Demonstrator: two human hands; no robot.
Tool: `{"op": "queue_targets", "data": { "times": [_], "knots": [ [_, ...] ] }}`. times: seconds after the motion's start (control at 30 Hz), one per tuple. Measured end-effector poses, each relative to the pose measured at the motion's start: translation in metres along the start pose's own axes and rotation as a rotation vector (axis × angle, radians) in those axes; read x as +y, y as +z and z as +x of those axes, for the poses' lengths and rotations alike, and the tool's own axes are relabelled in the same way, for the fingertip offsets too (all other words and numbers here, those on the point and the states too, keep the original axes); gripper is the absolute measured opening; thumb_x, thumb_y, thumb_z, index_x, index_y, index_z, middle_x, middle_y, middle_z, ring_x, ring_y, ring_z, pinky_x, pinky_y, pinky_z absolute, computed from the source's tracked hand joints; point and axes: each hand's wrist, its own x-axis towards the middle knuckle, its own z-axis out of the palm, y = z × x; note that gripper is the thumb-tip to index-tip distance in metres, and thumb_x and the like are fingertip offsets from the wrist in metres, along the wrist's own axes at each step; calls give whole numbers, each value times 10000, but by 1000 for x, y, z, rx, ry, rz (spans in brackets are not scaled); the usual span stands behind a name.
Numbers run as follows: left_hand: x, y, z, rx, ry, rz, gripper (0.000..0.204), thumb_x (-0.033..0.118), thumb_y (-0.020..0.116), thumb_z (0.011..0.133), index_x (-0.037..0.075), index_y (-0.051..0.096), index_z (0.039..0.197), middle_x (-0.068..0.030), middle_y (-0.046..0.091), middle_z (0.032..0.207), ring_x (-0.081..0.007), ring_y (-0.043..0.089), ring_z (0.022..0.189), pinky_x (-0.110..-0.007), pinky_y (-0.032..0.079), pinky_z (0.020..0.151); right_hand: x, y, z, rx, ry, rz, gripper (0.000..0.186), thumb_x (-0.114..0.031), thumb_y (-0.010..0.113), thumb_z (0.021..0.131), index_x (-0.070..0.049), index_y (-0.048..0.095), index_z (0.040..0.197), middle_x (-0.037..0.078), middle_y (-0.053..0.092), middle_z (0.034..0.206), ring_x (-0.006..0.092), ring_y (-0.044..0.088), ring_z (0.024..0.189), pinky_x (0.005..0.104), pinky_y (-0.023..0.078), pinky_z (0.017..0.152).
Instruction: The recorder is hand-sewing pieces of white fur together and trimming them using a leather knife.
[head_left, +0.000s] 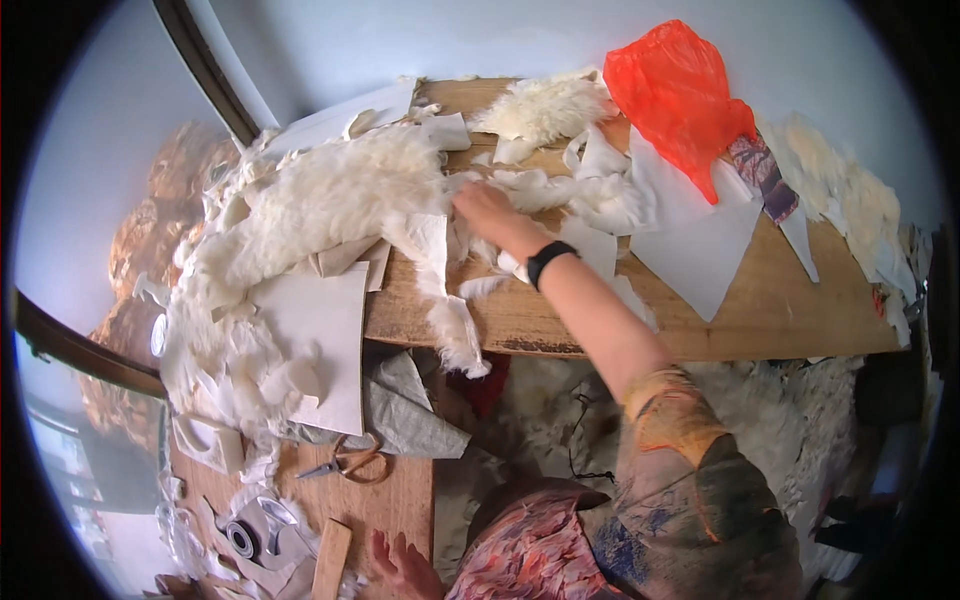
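My right hand (487,213), with a black band on its wrist, reaches across the wooden table (760,310). It rests among white fleece scraps (560,195), right beside a large white sheepskin piece (320,200). Its fingers curl down into the scraps, and whether they grip one is hidden. My left hand (402,568) lies low in the picture with its fingers spread. It rests on the edge of a lower wooden board (390,505) and holds nothing.
An orange-red plastic bag (680,90) lies at the table's far right, over white paper sheets (695,250). Orange-handled scissors (347,462), a tape roll (241,538) and a wooden block (331,560) sit on the lower board. More fleece (760,400) fills the space below the table.
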Motion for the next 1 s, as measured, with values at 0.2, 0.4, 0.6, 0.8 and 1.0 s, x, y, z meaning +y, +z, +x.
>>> {"op": "queue_targets", "data": {
  "times": [0.2, 0.4, 0.6, 0.8, 1.0],
  "knots": [
    [-4, 6, -7, 34, -25, -79, 259, 74, 647, 868, 110, 661, 1124, -160, 534, 1300, -327, 559, 1136, -417, 494, 863, -25, 4, 11, 131, 36, 54, 76, -48, 569, 772, -58, 629, 818, 152, 628, 898, 368, 609, 855, 424, 506, 738],
    [2, 2, 1, 9, -22, -52, 218, 64, 635, 877, 74, 671, 1091, -177, 539, 1285, -333, 557, 1140, -420, 486, 894, -5, -67, 29, 81, 551, 1203, 170, -199, 624, 910, -41, 641, 849, 65, 659, 809, 187, 656, 657, 278, 537, 604],
    [-2, 13, 5, 55, 0, -284, 195, 72, 613, 898, 31, 664, 1082, -212, 543, 1254, -359, 565, 1109, -431, 486, 889, 51, -114, -5, 63, 637, 1589, 116, -158, 597, 926, -53, 641, 908, 31, 650, 807, 121, 643, 686, 255, 557, 648],
    [0, 7, 9, 48, 15, -242, 181, 26, 610, 889, 9, 666, 1060, -212, 530, 1268, -359, 554, 1113, -424, 488, 881, 66, -128, -25, 236, 568, 1673, 228, -90, 590, 921, 25, 605, 1117, 61, 655, 980, 132, 640, 911, 246, 528, 769],
    [-11, 18, 0, 63, 3, -291, 189, -5, 614, 875, 11, 663, 1057, -210, 499, 1300, -357, 552, 1116, -421, 491, 872, 105, -101, -71, -286, 509, -129, 305, -77, 630, 806, -38, 646, 1108, 133, 649, 1106, 306, 634, 992, 374, 511, 874]
  ]
}}
